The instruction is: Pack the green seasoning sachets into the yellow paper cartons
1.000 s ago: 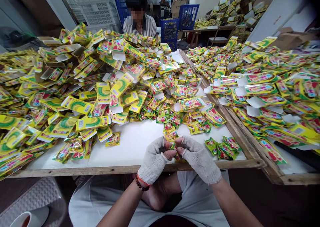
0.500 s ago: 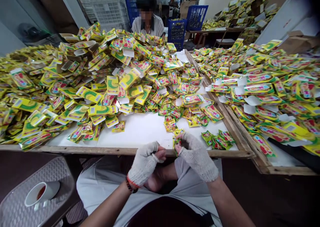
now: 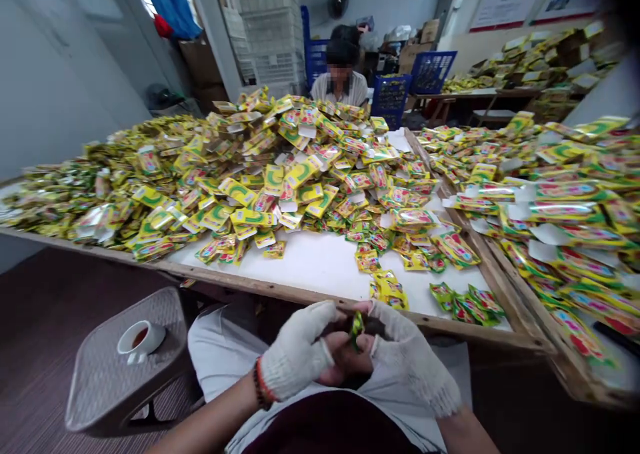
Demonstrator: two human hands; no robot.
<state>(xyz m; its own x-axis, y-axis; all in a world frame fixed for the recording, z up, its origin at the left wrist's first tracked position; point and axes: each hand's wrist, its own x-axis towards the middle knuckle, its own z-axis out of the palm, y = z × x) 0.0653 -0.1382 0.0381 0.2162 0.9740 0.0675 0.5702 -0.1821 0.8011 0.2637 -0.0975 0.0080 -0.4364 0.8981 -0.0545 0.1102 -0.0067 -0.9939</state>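
- In the head view, the left hand, in a white knitted fingerless glove, comes in from the bottom of the frame, its forearm slanting up and right; a beaded bracelet and an orange band circle the wrist.
- The right hand, gloved alike, reaches up and left from the lower right, facing the other hand.
- Both hands have their fingers curled inward, grasping a small, shiny green-and-yellow packet between the fingertips, at the lower centre of the frame, over the lap.
- The hands are at the near side of the long wooden table rim, which slopes down toward the right.
- Beyond the rim, a white tabletop shows as a strip at the centre, bounded behind by a heap of yellow-and-green printed cartons.
- Yellow foil sachets lie by the rim, just beyond the hands; a cluster of green-and-red sachets sits right of them.
- A raised wooden divider bounds the right side.
- At lower left, a grey woven-pattern plastic stool carries a white cup of reddish-brown liquid.
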